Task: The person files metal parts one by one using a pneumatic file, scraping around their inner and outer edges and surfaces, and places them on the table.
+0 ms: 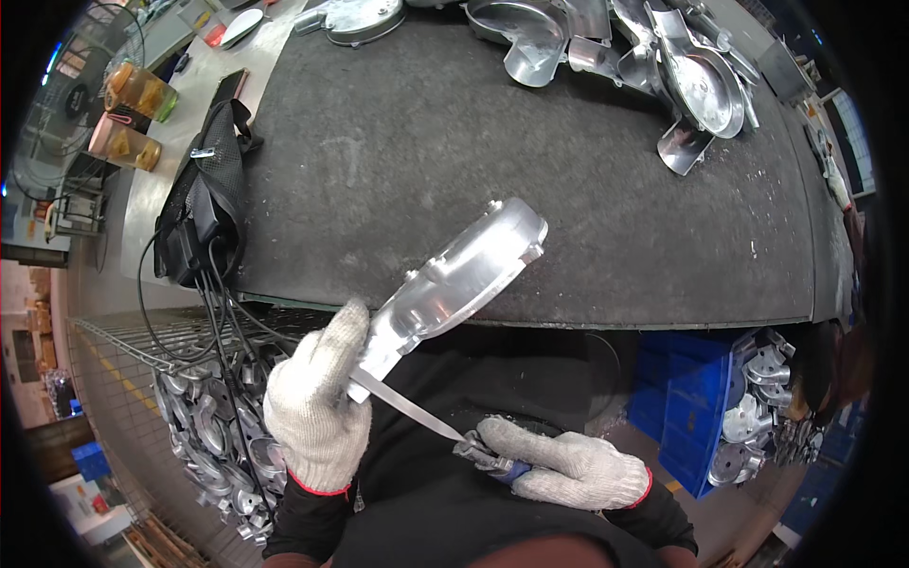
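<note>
My left hand (pixel 322 402), in a white knitted glove with a red cuff, is closed around the narrow end of a shiny cast-metal housing (pixel 464 275). The housing is tilted, its wide rounded end pointing up and right over the near edge of the table. My right hand (pixel 578 466), gloved alike, grips the blue and dark handle of a flat file (pixel 417 414). The file's long grey blade slants up and left, and its far end meets the housing's narrow end beside my left fingers. My glove partly hides that contact.
A dark mat (pixel 379 170) covers the table. More metal housings (pixel 696 85) are heaped at its far right. A black mesh bag (pixel 204 204) with cables lies at the left, near two drink bottles (pixel 128 142). A wire basket of castings (pixel 213 435) and a blue crate (pixel 677 407) flank me.
</note>
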Tool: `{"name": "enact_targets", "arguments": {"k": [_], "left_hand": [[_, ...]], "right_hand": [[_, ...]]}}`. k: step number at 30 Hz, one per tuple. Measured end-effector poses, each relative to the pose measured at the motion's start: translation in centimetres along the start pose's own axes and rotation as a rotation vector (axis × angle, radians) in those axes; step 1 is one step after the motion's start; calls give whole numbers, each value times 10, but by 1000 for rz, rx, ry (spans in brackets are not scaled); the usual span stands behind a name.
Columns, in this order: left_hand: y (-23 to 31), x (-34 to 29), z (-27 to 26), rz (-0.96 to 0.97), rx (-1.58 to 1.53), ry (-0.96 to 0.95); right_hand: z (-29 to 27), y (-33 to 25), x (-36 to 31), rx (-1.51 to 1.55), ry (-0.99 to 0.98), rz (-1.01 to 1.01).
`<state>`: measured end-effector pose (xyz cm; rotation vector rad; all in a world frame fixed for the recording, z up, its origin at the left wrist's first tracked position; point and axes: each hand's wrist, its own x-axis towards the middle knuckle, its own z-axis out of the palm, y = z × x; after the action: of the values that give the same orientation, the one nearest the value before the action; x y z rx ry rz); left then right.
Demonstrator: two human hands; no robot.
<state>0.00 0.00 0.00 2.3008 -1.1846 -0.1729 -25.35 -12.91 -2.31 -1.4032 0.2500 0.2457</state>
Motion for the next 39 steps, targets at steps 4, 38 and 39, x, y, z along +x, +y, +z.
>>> {"name": "enact_targets", "arguments": {"k": [4,38,39], "left_hand": [[-6,1,6,29,27,77],[-304,-222,-61,-1130,-891,614],[-312,-211,-57,-1177,-950,769]], "right_hand": [[-1,-16,3,-41,-58,100],[-86,7,33,333,1193,-190],[-91,7,34,378,1227,-209]]}}
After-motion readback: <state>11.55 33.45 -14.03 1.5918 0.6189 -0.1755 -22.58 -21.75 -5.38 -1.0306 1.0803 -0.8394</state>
